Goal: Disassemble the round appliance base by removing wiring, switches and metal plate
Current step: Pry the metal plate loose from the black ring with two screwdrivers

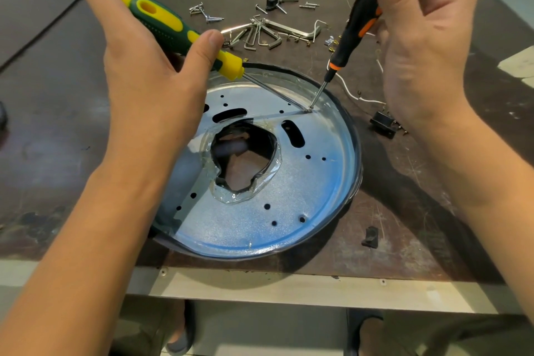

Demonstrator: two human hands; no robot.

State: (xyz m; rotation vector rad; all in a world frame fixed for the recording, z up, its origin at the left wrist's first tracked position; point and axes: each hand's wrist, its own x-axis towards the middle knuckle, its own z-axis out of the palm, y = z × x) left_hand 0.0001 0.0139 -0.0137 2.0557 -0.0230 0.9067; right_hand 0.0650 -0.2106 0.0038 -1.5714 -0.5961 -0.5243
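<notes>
The round appliance base [289, 228] lies on the table, its shiny metal plate [315, 182] facing up, with a ragged hole in the middle. My left hand [150, 72] grips a green and yellow screwdriver [173, 29]; its shaft slants right across the plate. My right hand [419, 37] holds a slim black and orange screwdriver [351, 35] nearly upright. Both tips meet at one spot near the plate's far right rim [309, 109]. A white wire [351, 94] and a black switch [383, 124] lie on the table right of the base.
Loose screws [205, 13], a set of hex keys [260, 33], small brass terminals [331, 43] and a black knob part [271, 1] lie behind the base. A small black piece [370, 237] sits near the front edge [289, 286]. My feet show under the table.
</notes>
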